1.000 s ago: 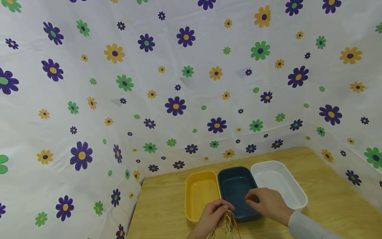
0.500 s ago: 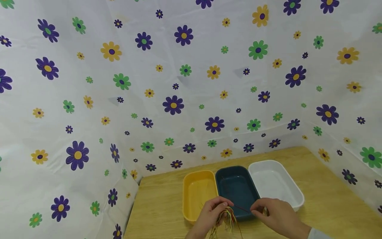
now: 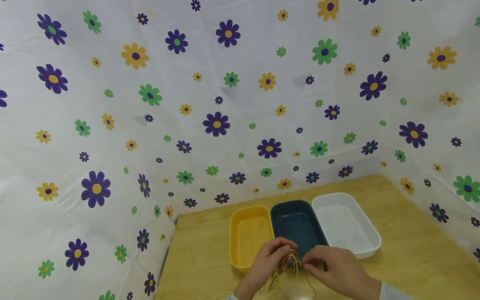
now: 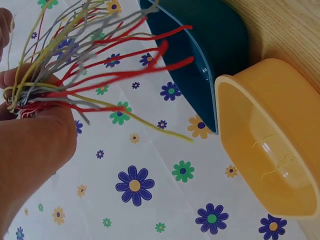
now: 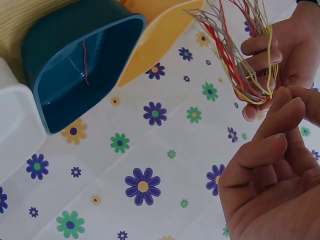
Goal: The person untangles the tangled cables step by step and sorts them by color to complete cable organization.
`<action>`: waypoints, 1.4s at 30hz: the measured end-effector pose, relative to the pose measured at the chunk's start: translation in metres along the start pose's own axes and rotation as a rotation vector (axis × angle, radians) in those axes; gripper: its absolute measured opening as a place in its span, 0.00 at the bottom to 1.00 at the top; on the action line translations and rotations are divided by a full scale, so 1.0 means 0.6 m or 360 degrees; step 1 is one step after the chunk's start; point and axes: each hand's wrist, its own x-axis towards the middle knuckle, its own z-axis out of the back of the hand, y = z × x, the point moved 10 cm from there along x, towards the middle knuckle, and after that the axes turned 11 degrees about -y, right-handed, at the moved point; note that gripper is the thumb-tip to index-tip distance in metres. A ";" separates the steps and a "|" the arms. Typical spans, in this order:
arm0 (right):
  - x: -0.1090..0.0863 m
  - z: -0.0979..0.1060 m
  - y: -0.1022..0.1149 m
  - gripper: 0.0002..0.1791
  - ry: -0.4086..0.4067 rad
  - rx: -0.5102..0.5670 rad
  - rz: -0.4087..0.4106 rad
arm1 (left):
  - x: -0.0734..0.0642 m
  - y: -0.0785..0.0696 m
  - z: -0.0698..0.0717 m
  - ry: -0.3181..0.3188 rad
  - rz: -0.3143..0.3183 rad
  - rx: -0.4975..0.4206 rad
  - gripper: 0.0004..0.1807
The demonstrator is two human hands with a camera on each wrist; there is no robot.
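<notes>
My left hand (image 3: 264, 262) grips a bundle of thin red, grey and yellow strings (image 4: 55, 75) near its bend, and loose ends fan out in the left wrist view. Close on its right is my right hand (image 3: 337, 266), with thumb and index fingertips together at the bundle's edge, pinching a string by the bent yellow loop (image 5: 271, 82). Both hands overlap the near end of the dark blue tray (image 3: 294, 221). One red string (image 5: 85, 60) lies inside that tray. Several short yellow strings (image 4: 285, 160) lie in the yellow tray (image 3: 240, 233).
A white tray (image 3: 346, 227) stands right of the blue one, so the three trays sit side by side. They rest on a wood-grain table (image 3: 202, 250). A white flower-printed sheet (image 3: 210, 146) hangs behind and at both sides.
My right hand has come from over the blue tray down and left to the bundle, its fingertips closing together. My left hand keeps its hold. The head view has shifted slightly.
</notes>
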 end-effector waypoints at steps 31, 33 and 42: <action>0.028 -0.037 -0.027 0.03 -0.0004 0.0041 -0.0246 | -0.009 0.018 0.001 0.0074 0.0046 -0.0033 0.20; 0.029 -0.039 -0.027 0.03 0.0008 0.0065 -0.0260 | -0.008 0.021 0.007 0.0022 0.0056 -0.0023 0.19; 0.029 -0.044 -0.022 0.05 -0.0002 0.0099 -0.0251 | -0.008 0.030 0.027 -0.0131 0.0101 -0.0095 0.18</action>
